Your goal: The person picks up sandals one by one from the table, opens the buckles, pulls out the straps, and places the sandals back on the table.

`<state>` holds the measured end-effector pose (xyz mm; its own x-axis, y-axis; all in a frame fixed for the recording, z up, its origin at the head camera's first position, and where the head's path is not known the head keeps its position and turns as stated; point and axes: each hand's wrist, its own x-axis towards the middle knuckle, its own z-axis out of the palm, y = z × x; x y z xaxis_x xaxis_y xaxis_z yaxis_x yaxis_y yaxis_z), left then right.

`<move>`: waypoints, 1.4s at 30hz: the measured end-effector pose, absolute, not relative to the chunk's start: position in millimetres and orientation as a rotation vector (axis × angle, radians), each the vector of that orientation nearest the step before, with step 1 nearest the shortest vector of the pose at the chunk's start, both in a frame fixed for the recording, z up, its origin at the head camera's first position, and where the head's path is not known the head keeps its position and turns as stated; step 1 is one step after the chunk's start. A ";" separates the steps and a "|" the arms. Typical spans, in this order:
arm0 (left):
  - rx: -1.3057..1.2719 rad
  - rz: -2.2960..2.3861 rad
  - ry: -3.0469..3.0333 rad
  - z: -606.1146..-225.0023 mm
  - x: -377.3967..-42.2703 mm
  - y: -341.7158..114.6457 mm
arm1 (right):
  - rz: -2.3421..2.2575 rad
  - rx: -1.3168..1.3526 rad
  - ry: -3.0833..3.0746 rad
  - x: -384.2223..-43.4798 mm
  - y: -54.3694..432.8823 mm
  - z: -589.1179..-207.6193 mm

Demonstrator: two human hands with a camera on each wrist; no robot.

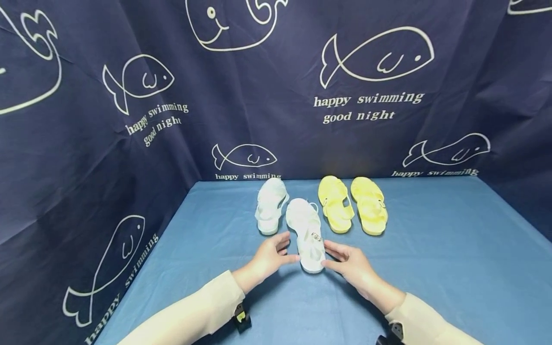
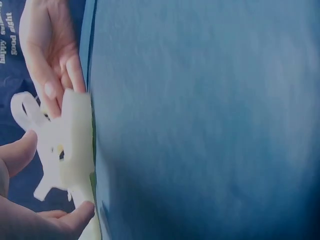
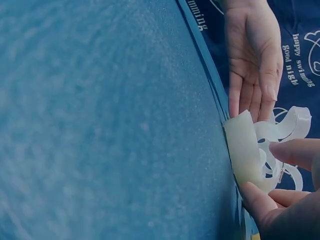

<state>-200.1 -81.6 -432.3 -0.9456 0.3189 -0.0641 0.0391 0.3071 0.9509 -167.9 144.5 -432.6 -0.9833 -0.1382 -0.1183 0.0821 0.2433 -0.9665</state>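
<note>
A white sandal (image 1: 304, 237) lies sole down on the blue table, its heel toward me, with a small ornament on its strap. On its left side, my left hand (image 1: 273, 254) is beside the heel, fingers extended and thumb toward it. My right hand (image 1: 351, 266) touches the heel's right side with thumb and fingers spread. In the left wrist view the sandal (image 2: 77, 140) sits between both hands. The right wrist view shows the sandal's heel (image 3: 244, 147) with fingertips at both sides. Another white sandal (image 1: 270, 206) lies just behind to the left.
Two yellow sandals, one on the left (image 1: 336, 206) and one on the right (image 1: 370, 206), lie side by side near the table's back edge. Dark blue cloth (image 1: 297, 129) with white fish drawings hangs behind and beside the blue table (image 1: 453, 249).
</note>
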 end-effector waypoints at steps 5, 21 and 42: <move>0.294 1.739 2.262 -432.0 -186.4 -76.9 | -1.866 -0.018 2.313 -165.8 138.4 -435.7; 0.303 1.781 2.253 -436.1 -187.1 -64.3 | -1.800 -0.046 2.414 -170.0 133.4 -432.9; 0.230 1.740 2.292 -434.6 -189.2 -61.8 | -1.746 0.006 2.475 -170.2 126.3 -429.7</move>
